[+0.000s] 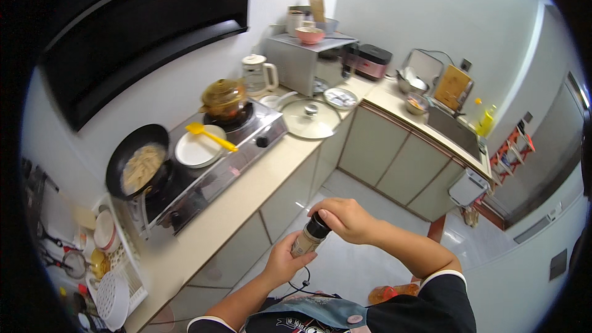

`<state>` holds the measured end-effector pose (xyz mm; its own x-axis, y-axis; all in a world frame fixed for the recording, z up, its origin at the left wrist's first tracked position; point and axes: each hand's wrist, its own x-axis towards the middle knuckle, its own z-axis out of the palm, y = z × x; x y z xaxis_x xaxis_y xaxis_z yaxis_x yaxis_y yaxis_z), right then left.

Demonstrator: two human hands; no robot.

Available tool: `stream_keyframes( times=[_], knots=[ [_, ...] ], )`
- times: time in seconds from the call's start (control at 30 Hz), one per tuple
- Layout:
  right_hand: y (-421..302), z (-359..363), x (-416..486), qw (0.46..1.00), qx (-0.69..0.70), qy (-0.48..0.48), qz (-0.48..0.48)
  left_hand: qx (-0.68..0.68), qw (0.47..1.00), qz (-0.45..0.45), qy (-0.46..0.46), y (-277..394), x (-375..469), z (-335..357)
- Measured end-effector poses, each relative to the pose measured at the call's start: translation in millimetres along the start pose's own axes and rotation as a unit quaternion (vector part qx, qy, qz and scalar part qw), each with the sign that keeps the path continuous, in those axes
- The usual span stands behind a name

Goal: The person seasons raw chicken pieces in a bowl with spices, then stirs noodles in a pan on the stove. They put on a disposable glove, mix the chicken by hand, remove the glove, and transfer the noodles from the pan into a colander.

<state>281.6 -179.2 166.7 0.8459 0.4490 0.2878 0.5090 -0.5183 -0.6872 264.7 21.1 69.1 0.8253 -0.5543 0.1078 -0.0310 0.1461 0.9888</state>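
In front of my chest, over the floor, I hold a seasoning jar (304, 243) with a black cap (318, 225) and a pale tan body. My left hand (287, 262) is wrapped around the lower body of the jar. My right hand (341, 222) grips the black cap from above. The jar leans, its cap end pointing up and to the right. To the left, a black wok (159, 141) with pale strips of food (144, 166) in it sits on the stove's near-left burner. A yellow spatula (213, 137) lies across a white plate (196, 155) between the burners.
An amber glass pot (224, 98) stands on the other burner of the steel gas stove (222, 166). Beside it a glass lid (309, 120) rests on the countertop (259, 171). A dish rack (132, 282) stands at lower left. A sink (453, 129) is at far right, an oil bottle (393, 293) below.
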Motion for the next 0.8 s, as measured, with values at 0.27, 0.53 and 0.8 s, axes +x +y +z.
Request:
stream_keyframes(
  times=[0.27,0.53,0.8],
  knots=[
    [74,-97,-64,0.997,0.024,0.064,-0.021,-0.442,0.823,-0.187,-0.305,-15,111,70],
    [155,-178,-72,0.996,0.018,0.073,0.046,-0.526,0.694,-0.254,-0.421,-49,235,120],
    [239,-268,-18,0.995,-0.081,0.053,0.023,-0.548,0.630,-0.263,-0.483,-59,378,132]
  ],
)
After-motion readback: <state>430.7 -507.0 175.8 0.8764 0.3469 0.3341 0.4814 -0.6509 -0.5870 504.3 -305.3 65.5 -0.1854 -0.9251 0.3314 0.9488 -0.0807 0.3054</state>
